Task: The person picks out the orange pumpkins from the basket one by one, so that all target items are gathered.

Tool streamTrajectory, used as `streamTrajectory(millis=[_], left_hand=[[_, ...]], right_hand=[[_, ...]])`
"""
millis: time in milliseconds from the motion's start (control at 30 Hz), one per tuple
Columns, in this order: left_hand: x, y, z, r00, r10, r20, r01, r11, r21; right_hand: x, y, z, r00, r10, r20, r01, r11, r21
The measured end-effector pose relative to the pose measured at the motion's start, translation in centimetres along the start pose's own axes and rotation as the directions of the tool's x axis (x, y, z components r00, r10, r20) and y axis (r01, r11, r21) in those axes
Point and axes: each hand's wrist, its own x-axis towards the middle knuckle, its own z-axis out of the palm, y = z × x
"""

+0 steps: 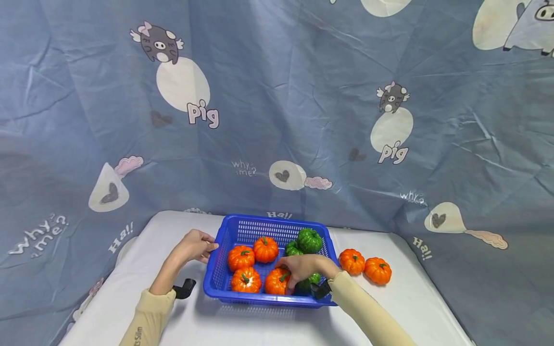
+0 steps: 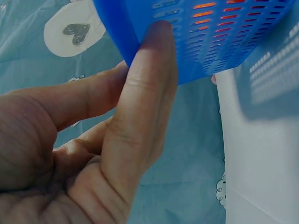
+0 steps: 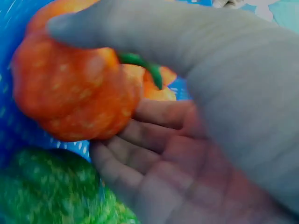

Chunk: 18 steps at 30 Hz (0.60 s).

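Observation:
My left hand (image 1: pixel 198 246) pinches the left rim of a blue plastic basket (image 1: pixel 210 274); in the left wrist view the thumb and fingers lie on either side of its edge (image 2: pixel 122 35). Inside the basket, my right hand (image 1: pixel 303 268) grips a small orange pumpkin (image 1: pixel 274 282) near the front wall. The right wrist view shows the thumb over this orange pumpkin (image 3: pixel 77 88) and the fingers against its side. Three other orange pumpkins (image 1: pixel 245 280) sit in the left half. Several green pumpkins (image 1: pixel 309 240) lie at the right, partly hidden by my right hand and wrist.
Two more orange pumpkins (image 1: pixel 352 262) stand on the white table (image 1: pixel 407 307), to the right of the basket. A blue curtain (image 1: pixel 268 120) printed with pigs and lettering hangs behind and around the table.

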Motion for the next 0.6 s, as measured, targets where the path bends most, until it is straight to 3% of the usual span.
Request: streamTrajectory(millis=[133, 333, 600], left_hand=[[0.1, 0.0, 0.1, 1.0, -0.001, 0.001, 0.001, 1.0, 0.013], [0.2, 0.0, 0.0, 1.0, 0.0, 0.007, 0.0, 1.0, 0.018], [0.0, 0.0, 0.0, 1.0, 0.015, 0.01, -0.016, 0.999, 0.036]], right_hand=[[-0.7, 0.5, -0.3, 0.993, 0.017, -0.116, -0.01, 0.998, 0.056], [-3.3, 1.0, -1.3, 0.962, 0.007, -0.273, 0.04, 0.986, 0.165], [-7.9, 1.3, -1.9, 0.878, 0.073, -0.474, 0.084, 0.95, 0.301]])
